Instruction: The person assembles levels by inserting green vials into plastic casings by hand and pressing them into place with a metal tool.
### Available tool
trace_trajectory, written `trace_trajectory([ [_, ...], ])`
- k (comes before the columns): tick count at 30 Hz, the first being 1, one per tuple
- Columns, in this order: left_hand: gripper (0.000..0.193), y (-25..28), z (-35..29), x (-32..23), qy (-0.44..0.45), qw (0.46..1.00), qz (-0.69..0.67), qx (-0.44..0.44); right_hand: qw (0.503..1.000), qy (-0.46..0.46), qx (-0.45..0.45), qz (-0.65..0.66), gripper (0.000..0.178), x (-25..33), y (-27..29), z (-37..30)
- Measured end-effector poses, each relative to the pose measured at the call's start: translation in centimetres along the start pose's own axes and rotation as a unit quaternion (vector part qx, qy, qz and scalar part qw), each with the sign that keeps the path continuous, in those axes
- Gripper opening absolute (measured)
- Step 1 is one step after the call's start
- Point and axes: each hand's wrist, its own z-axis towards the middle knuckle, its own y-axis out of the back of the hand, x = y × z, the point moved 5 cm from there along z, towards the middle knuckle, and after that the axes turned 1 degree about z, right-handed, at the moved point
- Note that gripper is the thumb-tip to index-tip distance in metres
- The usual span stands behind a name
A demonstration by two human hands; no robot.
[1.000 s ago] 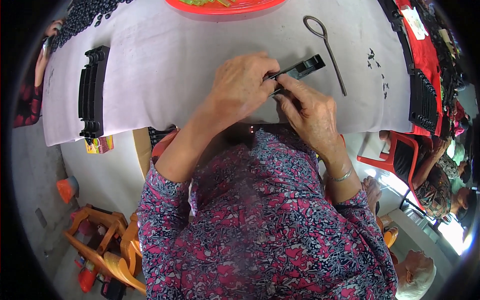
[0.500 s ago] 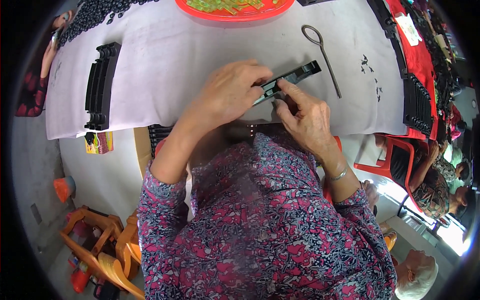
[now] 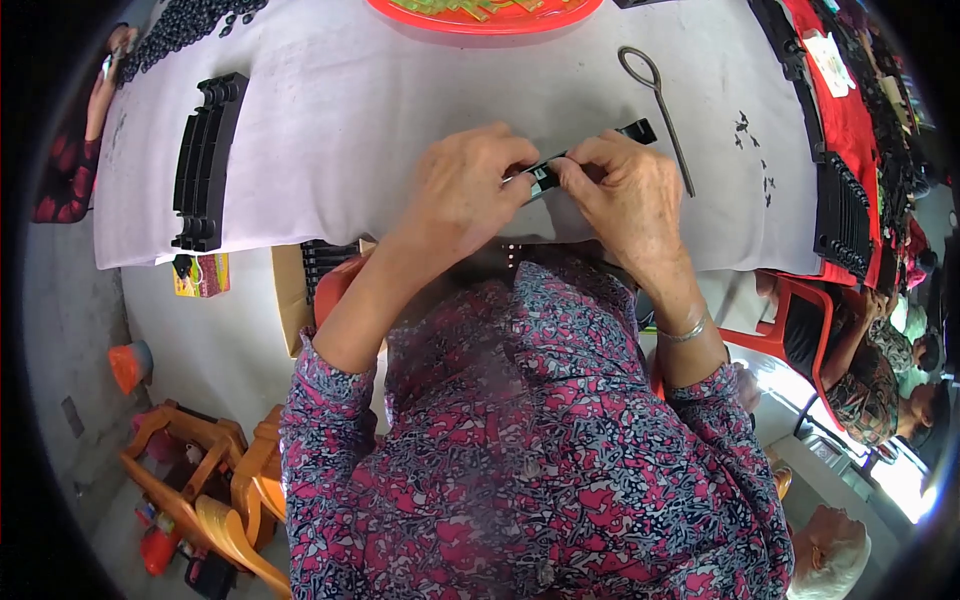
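Between my two hands, over the near part of the pale cloth-covered table, is a long, narrow black plastic piece (image 3: 638, 131). My left hand (image 3: 468, 185) pinches its near-left end, fingertips closed around it. Thumb and fingers of my right hand (image 3: 632, 190) press together on its middle and cover much of it; only the far-right end and a short stretch between the hands show. Just right of the right hand lies a thin metal rod with a loop (image 3: 672, 130) at its far end. Small black bits (image 3: 742, 128) are scattered beyond the rod.
A black ribbed plastic part (image 3: 208, 165) lies at the left. At the far edge stand a red tray (image 3: 490, 27) of yellow-green pieces and a pile of small black pieces (image 3: 190, 28). Black parts (image 3: 843, 215) are stacked at the right; a person sits on a red chair (image 3: 770, 335).
My right hand has turned and closed over the middle of the black plastic piece, hiding more of it. The left hand keeps its grip. The whole view has shifted slightly.
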Motion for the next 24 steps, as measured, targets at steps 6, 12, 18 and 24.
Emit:
trace_trajectory([
  [6,0.020,-0.3,-0.1,0.2,-0.024,0.999,-0.012,-0.025,0.994,-0.048,0.083,-0.057,0.014,0.5,0.1,1.6],
  [12,0.019,-0.3,0.0,0.2,-0.036,0.999,-0.022,-0.017,0.986,-0.033,0.120,-0.108,0.012,1.2,0.2,2.8],
  [18,0.018,-0.4,0.0,0.6,-0.035,0.998,-0.040,-0.024,0.975,-0.019,0.185,-0.125,0.012,1.6,-0.1,3.8],
  [24,0.018,-0.5,0.0,0.7,-0.037,0.998,-0.038,-0.030,0.968,0.002,0.222,-0.117,0.013,1.9,-0.4,4.3],
])
